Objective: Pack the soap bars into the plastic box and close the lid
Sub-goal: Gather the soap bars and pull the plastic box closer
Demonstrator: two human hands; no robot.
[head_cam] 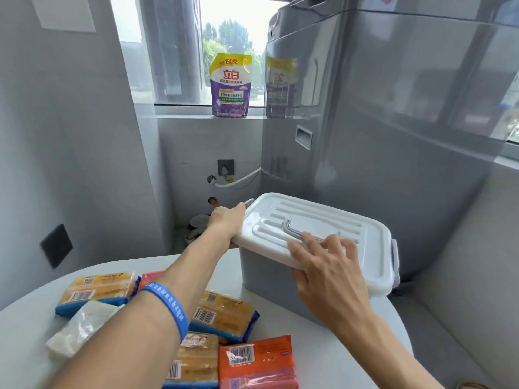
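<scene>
Nearest to me, the soap bars lie on the white table [323, 357], none of them packed yet as far as I can see. An orange pack [257, 362] sits at the near edge, touching a yellow pack [193, 360] on its left. Just behind them lies another yellow pack [224, 315], and over to the left a third [97, 290], with a red pack [150, 277] half hidden behind my forearm. A pale bar in clear wrap [81, 328] lies under my left arm.

Farther out stands the grey plastic box [266, 282], with its white lid [317, 234] on top. My right hand [328, 270] lies on the lid's near edge, fingers spread flat over the top and the thumb tucked under the rim. My left hand [227, 224] is closed over the lid's left corner. The lid looks tilted, its left end a little raised, so I judge I am taking it off. I cannot see inside the box.

So the work is barely begun: open the box, load every bar, then close it again.

Beyond, a detergent pouch [230, 85] stands on the windowsill.
</scene>
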